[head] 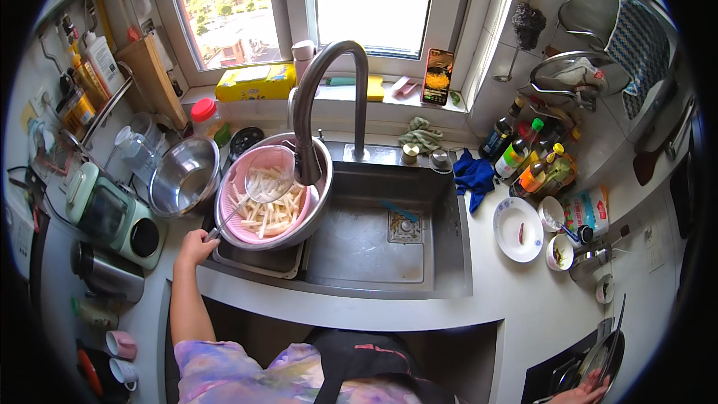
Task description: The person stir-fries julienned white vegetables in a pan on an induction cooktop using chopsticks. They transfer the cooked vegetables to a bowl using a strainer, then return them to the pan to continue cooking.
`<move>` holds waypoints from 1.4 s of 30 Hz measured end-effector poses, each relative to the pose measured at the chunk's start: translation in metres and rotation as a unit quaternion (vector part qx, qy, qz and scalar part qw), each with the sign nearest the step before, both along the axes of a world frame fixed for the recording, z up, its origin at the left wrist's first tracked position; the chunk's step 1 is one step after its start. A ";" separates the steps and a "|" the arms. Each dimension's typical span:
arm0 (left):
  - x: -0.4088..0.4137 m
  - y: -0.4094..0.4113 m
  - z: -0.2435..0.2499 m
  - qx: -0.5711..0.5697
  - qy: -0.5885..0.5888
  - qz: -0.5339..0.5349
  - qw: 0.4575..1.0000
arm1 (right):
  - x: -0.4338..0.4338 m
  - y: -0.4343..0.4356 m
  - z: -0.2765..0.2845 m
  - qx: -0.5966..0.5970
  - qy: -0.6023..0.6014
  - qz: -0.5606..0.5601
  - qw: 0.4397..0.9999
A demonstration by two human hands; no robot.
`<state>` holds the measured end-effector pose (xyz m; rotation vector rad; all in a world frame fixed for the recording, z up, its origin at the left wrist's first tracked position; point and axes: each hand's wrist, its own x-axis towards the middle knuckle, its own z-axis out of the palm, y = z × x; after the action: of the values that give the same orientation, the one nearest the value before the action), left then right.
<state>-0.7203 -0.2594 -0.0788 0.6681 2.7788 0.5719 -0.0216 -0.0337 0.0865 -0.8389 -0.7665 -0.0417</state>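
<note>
My left hand [197, 247] grips the handle of a wire mesh strainer [269, 174]. The strainer's round head lies over a pink plastic basket [231, 202], just below the tap spout. Pale cut strips [272, 216] fill the basket, which sits inside a large steel basin [324, 191] at the sink's left side. At the lower right rim of the view, my right hand [586, 388] is beside a dark pan [614, 350] on the hob. Its fingers close around dark, thin chopsticks [618, 320]; part of this hand is cut off.
A curved tap [314, 84] rises over the steel sink [364, 258]. On the left stand an empty steel bowl [185, 179] and a green appliance [112, 219]. To the right are a blue cloth [472, 179], sauce bottles [530, 171], a white plate [507, 244] with one red chilli, and small bowls [560, 252].
</note>
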 end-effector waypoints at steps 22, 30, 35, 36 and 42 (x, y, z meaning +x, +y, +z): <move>0.114 0.000 0.071 0.395 -0.494 -0.009 0.774 | -0.057 0.046 -0.045 -0.174 0.064 0.243 0.952; 0.181 0.046 0.096 0.573 -0.541 -0.194 0.584 | -0.154 0.048 -0.032 -0.240 -0.200 0.437 0.843; 0.264 0.136 0.105 0.573 -0.427 -0.275 0.643 | -0.235 0.011 -0.013 -0.234 -0.414 0.611 0.632; 0.280 0.149 0.108 0.585 -0.411 -0.288 0.637 | -0.245 0.005 -0.014 -0.216 -0.447 0.601 0.626; 0.310 0.181 0.125 0.458 -0.295 -0.475 0.691 | -0.246 0.003 -0.028 -0.256 -0.466 0.541 0.652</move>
<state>-0.4100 -0.0783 0.0464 1.5611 1.1010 1.5108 -0.2673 -0.0303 0.0589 -0.7181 -2.2652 0.9370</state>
